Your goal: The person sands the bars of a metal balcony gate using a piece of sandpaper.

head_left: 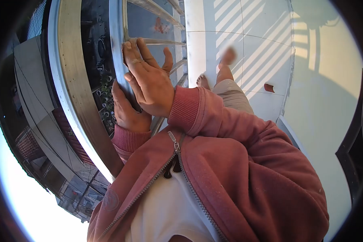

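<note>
My right hand point(149, 82) lies back-up over the pale metal top rail point(116, 28) of a railing, its fingers spread and fingertips touching the rail. Just below it, my left hand point(129, 115) is on the same rail, with one long finger along the outer side and the palm around it. My right hand and wrist partly cover the left hand, so its other fingers are hidden. Neither hand shows a loose object. Slanting metal bars point(157, 41) run from the rail toward the floor. Both sleeves are dusty pink with ribbed cuffs.
A broad ledge point(74, 68) runs outside the railing, with potted plants point(106, 101) below, then roofs and wires. My bare foot point(203, 82) stands on the striped, sunlit tile floor point(266, 44). A small reddish-brown curved piece point(269, 88) lies near the pale wall point(322, 80).
</note>
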`<control>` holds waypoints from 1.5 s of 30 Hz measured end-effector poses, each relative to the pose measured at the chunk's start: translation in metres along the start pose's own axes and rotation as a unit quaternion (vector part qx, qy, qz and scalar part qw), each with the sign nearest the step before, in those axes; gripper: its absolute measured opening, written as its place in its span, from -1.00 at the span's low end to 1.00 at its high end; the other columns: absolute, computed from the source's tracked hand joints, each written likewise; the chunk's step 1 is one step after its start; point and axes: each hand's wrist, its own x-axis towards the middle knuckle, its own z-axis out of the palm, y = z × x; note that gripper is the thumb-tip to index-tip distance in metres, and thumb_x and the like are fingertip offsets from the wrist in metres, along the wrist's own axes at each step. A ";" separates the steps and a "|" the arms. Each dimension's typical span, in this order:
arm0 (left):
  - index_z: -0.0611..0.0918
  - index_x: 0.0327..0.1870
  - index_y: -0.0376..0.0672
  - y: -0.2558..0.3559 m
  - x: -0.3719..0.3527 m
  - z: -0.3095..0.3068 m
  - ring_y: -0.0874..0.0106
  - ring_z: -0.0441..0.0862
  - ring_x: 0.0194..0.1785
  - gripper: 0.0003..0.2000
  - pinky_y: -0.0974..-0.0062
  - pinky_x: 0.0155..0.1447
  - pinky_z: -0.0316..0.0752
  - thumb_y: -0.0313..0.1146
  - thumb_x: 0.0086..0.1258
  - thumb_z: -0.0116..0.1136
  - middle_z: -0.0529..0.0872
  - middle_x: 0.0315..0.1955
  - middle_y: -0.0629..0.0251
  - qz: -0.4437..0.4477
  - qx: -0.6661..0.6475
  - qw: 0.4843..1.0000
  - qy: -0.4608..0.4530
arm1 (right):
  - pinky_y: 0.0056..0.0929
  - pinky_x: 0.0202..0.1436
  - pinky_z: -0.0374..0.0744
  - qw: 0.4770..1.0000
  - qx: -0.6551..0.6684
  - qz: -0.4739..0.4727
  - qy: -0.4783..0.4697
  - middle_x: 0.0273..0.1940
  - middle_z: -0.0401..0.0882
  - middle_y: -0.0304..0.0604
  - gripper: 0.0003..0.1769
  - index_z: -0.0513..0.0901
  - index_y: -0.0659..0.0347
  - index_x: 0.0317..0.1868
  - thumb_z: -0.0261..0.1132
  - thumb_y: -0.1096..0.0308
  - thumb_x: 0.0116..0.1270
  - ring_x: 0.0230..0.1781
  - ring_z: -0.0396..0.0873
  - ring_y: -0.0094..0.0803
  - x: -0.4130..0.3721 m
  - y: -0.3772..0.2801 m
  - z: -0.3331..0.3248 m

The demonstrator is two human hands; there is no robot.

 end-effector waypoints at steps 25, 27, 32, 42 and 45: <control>0.09 0.26 -0.41 0.006 0.007 -0.003 -0.01 0.56 -0.07 -0.19 0.28 -0.03 0.49 -0.37 0.01 0.30 0.47 -0.04 -0.18 0.006 -0.014 1.000 -0.014 | 0.08 0.32 -0.45 1.000 0.023 -0.013 0.010 0.09 0.50 -0.05 -0.49 0.25 0.30 0.28 0.02 0.47 0.31 0.37 0.14 -0.07 -0.004 0.005 -0.003; 0.09 0.26 -0.41 0.008 0.003 -0.008 -0.02 0.55 -0.04 -0.20 0.28 -0.02 0.49 -0.35 0.03 0.30 0.47 -0.04 -0.18 -0.012 -0.016 0.999 -0.047 | 0.07 0.32 -0.45 0.999 0.031 -0.013 0.032 0.08 0.51 -0.06 -0.49 0.25 0.29 0.29 0.01 0.49 0.30 0.38 0.11 -0.14 0.008 0.012 -0.001; 0.11 0.26 -0.39 0.005 0.006 -0.001 -0.03 0.54 -0.06 -0.22 0.26 -0.01 0.48 -0.45 -0.02 0.25 0.45 -0.03 -0.19 -0.018 -0.051 0.998 -0.013 | 0.09 0.31 -0.41 0.999 0.021 -0.018 0.015 -0.02 0.55 0.00 -0.53 0.26 0.33 0.24 0.01 0.51 0.29 0.36 0.15 -0.06 -0.002 0.005 -0.004; 0.12 0.26 -0.35 0.012 0.007 -0.007 -0.02 0.52 0.00 -0.22 0.26 0.04 0.45 -0.53 -0.10 0.17 0.45 -0.01 -0.14 -0.024 -0.063 0.997 -0.043 | 0.10 0.33 -0.48 0.999 -0.003 -0.044 0.007 0.23 0.36 -0.06 -0.40 0.17 0.22 0.33 0.09 0.49 0.26 0.40 0.07 -0.16 -0.002 0.011 -0.010; 0.12 0.26 -0.35 0.006 0.002 -0.008 0.01 0.53 0.01 -0.22 0.27 0.03 0.46 -0.56 -0.12 0.13 0.47 -0.02 -0.13 -0.078 -0.099 0.989 -0.072 | 0.09 0.34 -0.45 0.998 -0.011 -0.059 -0.009 0.24 0.36 -0.08 -0.41 0.16 0.22 0.33 0.06 0.47 0.29 0.42 0.02 -0.19 0.002 0.039 0.002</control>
